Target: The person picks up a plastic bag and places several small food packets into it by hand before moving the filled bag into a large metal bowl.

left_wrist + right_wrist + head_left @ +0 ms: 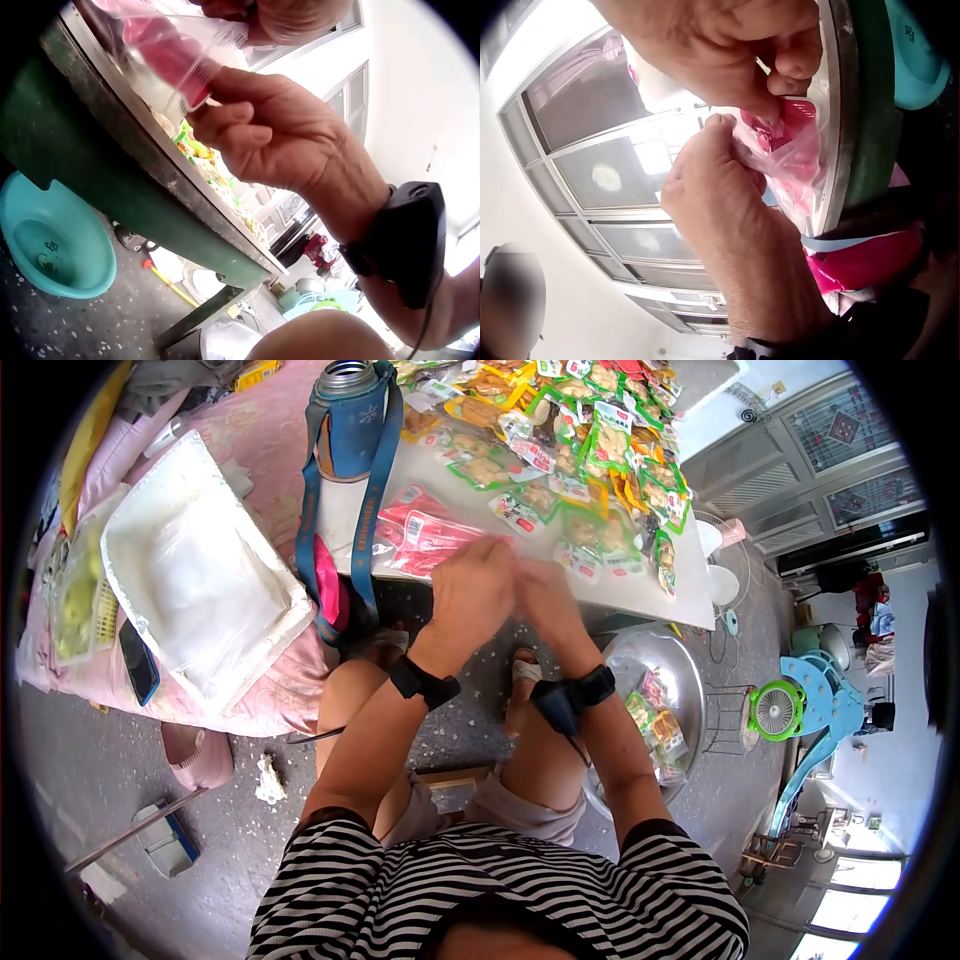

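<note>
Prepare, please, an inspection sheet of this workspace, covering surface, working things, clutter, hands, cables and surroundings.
Surface: light tabletop, largely covered by packets at its far side.
Working things: pink bag at the table's near edge; colourful food packets in a loose heap.
Clutter: blue-sleeved flask, open, its strap hanging over the edge.
Hands: left hand and right hand both pinch the pink bag.
Cables: thin black cable from the right wrist's camera.
Surroundings: metal basin holding packets; green fan.
</note>
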Tool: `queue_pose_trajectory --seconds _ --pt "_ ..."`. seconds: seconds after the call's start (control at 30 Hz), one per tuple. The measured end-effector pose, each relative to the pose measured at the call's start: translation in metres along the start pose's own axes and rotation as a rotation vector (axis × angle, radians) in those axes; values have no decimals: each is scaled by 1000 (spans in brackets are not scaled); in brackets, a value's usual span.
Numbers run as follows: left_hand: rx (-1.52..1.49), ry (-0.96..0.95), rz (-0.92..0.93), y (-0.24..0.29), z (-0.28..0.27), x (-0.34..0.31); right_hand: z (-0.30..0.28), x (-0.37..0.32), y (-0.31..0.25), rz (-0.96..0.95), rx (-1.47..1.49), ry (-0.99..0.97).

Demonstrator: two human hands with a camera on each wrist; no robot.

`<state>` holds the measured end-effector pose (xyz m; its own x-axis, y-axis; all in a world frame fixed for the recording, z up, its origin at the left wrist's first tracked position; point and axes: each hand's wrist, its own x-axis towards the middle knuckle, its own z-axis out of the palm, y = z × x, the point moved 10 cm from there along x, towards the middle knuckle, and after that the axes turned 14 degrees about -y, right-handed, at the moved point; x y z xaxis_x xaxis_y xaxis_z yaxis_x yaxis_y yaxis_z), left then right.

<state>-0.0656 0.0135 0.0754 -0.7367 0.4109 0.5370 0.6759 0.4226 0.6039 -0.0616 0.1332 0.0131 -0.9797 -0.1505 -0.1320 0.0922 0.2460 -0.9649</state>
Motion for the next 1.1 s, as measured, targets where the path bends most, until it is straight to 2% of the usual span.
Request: queue_pose_trajectory --seconds 0.07,0.17,0.27,0.37,0.47,0.57,0.67,0.77,0.87,0.97,1.07,1.1 --pt "-8 28 12 1 -3 -1 5 6 3 13 204 36" --pt "11 3 -16 1 -4 -1 19 21 13 -72 489 20" --pt "-46 36 -61 -10 -8 0 31 25 9 6 426 -103" --pt "-90 7 -77 -14 -1 1 21 22 18 98 124 -177" --pt "-60 30 -30 -4 1 0 10 18 -4 -130 -97 -41" --pt "-114 -25 14 4 5 -2 5 8 2 -281 294 201" --pt "-188 -26 21 -5 7 1 9 24 19 -217 112 94" --pt "-223 -41 28 -3 12 3 -1 17 17 -325 -260 285" --pt "-230 -17 48 0 15 2 4 14 13 -436 -109 235" --pt "-254 -32 39 0 15 0 4 16 17 -394 -391 241" --pt "-246 -16 17 1 6 4 14 23 22 -228 33 -159" --pt "-251 -3 12 -8 6 3 5 12 14 -171 80 -142"
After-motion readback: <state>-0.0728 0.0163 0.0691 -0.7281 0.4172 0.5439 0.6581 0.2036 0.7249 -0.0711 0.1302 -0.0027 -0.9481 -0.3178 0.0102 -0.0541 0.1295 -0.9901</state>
